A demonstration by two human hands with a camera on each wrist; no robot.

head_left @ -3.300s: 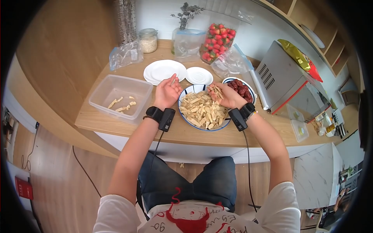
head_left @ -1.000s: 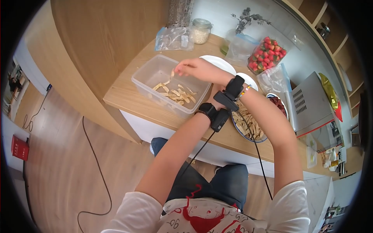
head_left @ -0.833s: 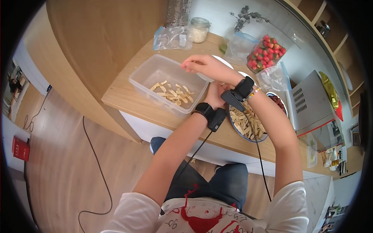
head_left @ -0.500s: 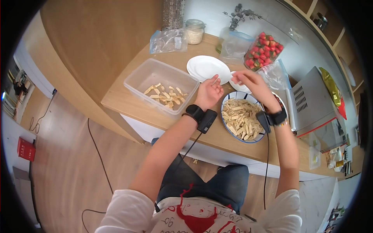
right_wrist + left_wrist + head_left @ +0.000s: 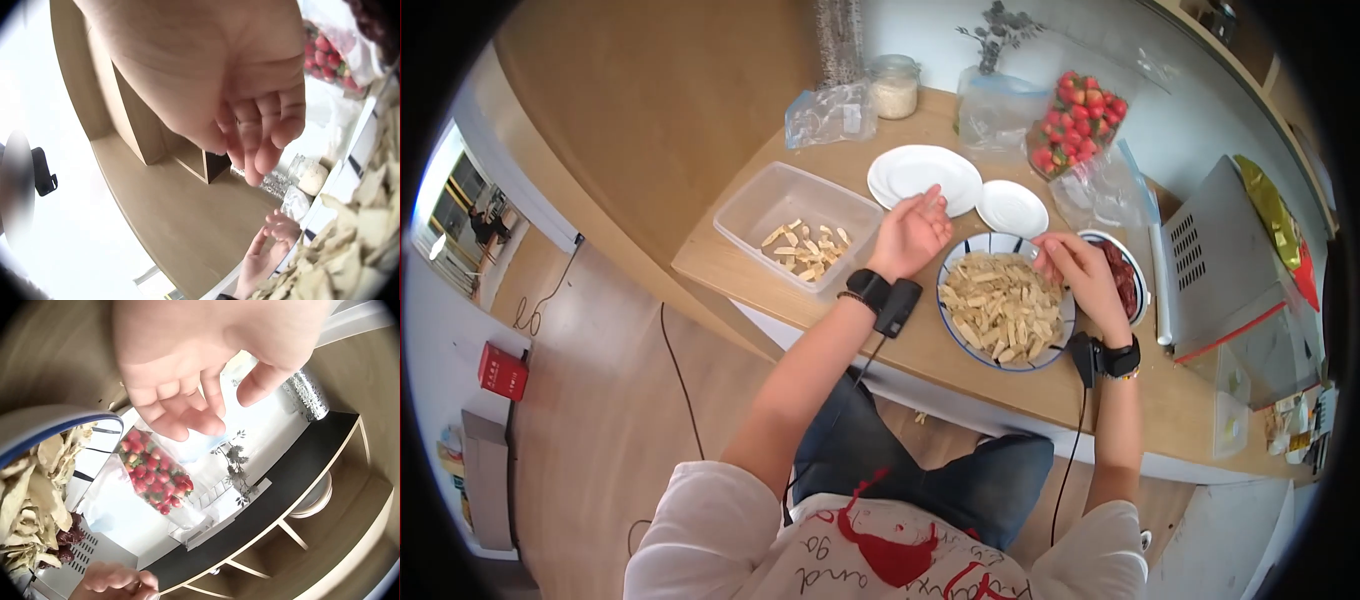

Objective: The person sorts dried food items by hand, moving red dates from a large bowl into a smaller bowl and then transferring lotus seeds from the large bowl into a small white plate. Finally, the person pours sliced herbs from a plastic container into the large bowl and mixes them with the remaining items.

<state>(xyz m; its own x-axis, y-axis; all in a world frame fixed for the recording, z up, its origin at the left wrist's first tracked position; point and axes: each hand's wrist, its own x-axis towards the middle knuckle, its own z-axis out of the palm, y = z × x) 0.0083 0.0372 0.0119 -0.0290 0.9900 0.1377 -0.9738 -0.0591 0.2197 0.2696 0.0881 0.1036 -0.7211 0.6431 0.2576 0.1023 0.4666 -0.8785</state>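
Note:
A white bowl with a blue rim [image 5: 971,353] is heaped with pale dried slices [image 5: 1000,305]. My right hand [image 5: 1086,281] hovers at the bowl's upper right edge, fingers loosely bent; nothing shows in it in the right wrist view. My left hand [image 5: 912,235] is raised palm up between the bowl and a clear plastic box [image 5: 745,235], its fingers relaxed and bare in the left wrist view. Inside the box lie several pale slices [image 5: 808,250]. Dark red dried fruit [image 5: 1118,275] fills a second bowl, partly behind my right hand.
White plates [image 5: 925,175] and a small saucer [image 5: 1012,207] lie behind the bowl. Along the wall stand a glass jar [image 5: 894,88], a zip bag [image 5: 1003,112] and a bag of strawberries [image 5: 1077,125]. A grey oven [image 5: 1200,235] bounds the right side.
My right hand carried slices from the bowl to the plastic box, let them go there, and came back to the bowl. The box holds more slices than before.

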